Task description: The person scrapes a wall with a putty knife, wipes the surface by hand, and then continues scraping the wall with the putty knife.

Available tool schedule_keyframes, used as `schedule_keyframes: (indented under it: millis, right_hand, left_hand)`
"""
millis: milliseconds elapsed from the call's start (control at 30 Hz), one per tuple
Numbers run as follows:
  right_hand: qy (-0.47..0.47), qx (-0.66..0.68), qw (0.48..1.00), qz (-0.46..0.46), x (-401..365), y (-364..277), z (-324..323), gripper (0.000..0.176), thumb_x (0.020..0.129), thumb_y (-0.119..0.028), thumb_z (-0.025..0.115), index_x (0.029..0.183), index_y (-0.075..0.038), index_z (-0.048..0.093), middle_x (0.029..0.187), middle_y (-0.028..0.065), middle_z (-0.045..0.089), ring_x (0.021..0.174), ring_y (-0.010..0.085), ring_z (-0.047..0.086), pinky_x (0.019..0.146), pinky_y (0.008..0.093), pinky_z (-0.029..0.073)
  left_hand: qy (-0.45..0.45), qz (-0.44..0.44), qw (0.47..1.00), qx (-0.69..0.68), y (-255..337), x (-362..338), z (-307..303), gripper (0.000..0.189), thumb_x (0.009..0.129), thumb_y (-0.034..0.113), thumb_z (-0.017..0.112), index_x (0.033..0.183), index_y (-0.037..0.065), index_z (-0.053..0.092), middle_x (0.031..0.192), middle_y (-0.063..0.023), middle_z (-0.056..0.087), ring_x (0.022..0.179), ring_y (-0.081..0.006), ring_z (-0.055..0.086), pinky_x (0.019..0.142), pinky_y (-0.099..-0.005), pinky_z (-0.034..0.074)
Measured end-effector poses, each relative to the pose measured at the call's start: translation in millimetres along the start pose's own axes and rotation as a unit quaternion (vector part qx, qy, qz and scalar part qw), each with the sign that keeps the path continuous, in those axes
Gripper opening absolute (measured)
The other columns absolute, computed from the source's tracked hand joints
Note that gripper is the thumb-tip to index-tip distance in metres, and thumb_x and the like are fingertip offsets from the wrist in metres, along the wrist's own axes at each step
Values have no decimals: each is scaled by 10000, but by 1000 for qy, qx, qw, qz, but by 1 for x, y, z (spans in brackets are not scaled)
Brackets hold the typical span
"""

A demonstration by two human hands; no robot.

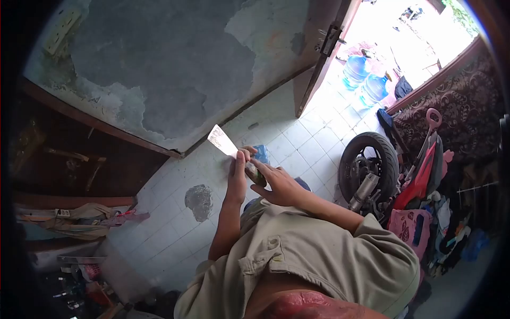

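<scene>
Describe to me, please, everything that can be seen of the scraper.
The scraper has a flat, bright, metal-looking blade, widening toward a straight end with dull blotches. The handle, partly hidden, looks dark and greenish; its material is unclear. It is held above the tiled floor, the blade pointing to the picture's upper left. The left hand grips it near the blade's base; the right hand is at the handle.

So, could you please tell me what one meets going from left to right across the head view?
Draped cloths, grey floor patch, flat blade, left hand, right hand, black tyre, pink loop handle.
</scene>
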State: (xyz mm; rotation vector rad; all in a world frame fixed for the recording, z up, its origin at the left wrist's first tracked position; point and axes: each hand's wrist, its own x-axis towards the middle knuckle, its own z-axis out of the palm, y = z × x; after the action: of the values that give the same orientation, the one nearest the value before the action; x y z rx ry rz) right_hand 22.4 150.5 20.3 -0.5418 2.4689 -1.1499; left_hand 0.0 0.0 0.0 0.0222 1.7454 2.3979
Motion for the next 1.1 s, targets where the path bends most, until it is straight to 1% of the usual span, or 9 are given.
schedule_keyframes:
  millis: [67, 167, 200, 233, 333, 500, 733, 867, 1100]
  right_hand:
    - [16, 84, 995, -49, -7, 1, -2, 583, 804, -155, 644, 1285, 25, 368, 1013, 241, 584, 974, 389, 591, 830, 448, 438]
    - [-16, 181, 982, -49, 39, -29, 21, 494, 807, -98, 595, 1238, 29, 390, 972, 262, 571, 933, 418, 577, 806, 410, 450]
    - [-19, 208, 976, -59, 47, -30, 20, 474, 809, -71, 575, 1235, 33, 392, 970, 221, 570, 909, 340, 591, 798, 377, 449]
    - [-16, 210, 975, -64, 59, -29, 23, 474, 809, -71, 575, 1235, 33, 392, 970, 221, 570, 909, 340, 591, 798, 377, 449]
    - [93, 421, 898, -89, 92, -28, 31, 344, 823, -62, 561, 1141, 19, 457, 945, 61, 522, 894, 137, 482, 777, 302, 429]
    - [86, 431, 897, -42, 127, -25, -7, 187, 870, -99, 543, 1028, -19, 482, 871, 31, 489, 805, 98, 452, 721, 240, 401]
    - [131, 481, 867, 21, 180, 27, -73, 230, 988, -275, 501, 894, -66, 474, 677, -49, 381, 605, 43, 351, 534, 214, 318]
    - [229, 415, 880, -36, 222, 66, -129, 229, 1008, -287, 444, 955, -68, 484, 707, -39, 429, 591, 36, 395, 521, 205, 339]
    - [326, 340, 875, -112, 296, 101, -265, 342, 990, -262, 483, 1227, -15, 494, 761, -25, 474, 667, 52, 411, 585, 220, 370]
  left_hand:
    - [-4, 26, 999, 32, 3, -10, 15, 383, 1010, 467, 328, 875, 120, 422, 1246, -110, 549, 1175, -191, 439, 1010, -341, 306]
    - [7, 12, 999, 44, 31, 0, -38, 372, 1012, 439, 338, 910, 99, 453, 1255, -123, 556, 1158, -194, 444, 1001, -341, 316]
    - [14, 40, 994, 104, 47, 0, -39, 417, 1001, 435, 365, 1087, 52, 507, 1330, -155, 501, 1216, -212, 426, 1038, -352, 295]
    - [12, 43, 993, 110, 56, 3, -42, 417, 1001, 435, 365, 1087, 52, 507, 1330, -155, 501, 1216, -212, 426, 1038, -352, 295]
    - [75, 73, 978, 182, 66, 9, -51, 664, 983, 485, 357, 1433, 2, 288, 1451, -182, 353, 1347, -255, 343, 1100, -389, 239]
    - [102, 83, 980, 147, 50, 35, -68, 740, 981, 452, 384, 1479, 15, 54, 1466, -209, 323, 1385, -301, 280, 1127, -432, 184]
    - [89, 89, 984, 122, 52, 141, -42, 927, 919, 604, 424, 1488, 126, -130, 1449, -203, 354, 1280, -347, 447, 1095, -425, 253]
    - [57, 197, 975, 81, 49, 234, -12, 1012, 886, 605, 494, 1464, 194, -228, 1444, -271, 299, 1204, -385, 509, 1024, -451, 379]
    - [-11, 205, 966, 154, 86, 365, 57, 909, 927, 619, 363, 1489, 108, -136, 1422, -218, 362, 1151, -340, 538, 1004, -388, 396]
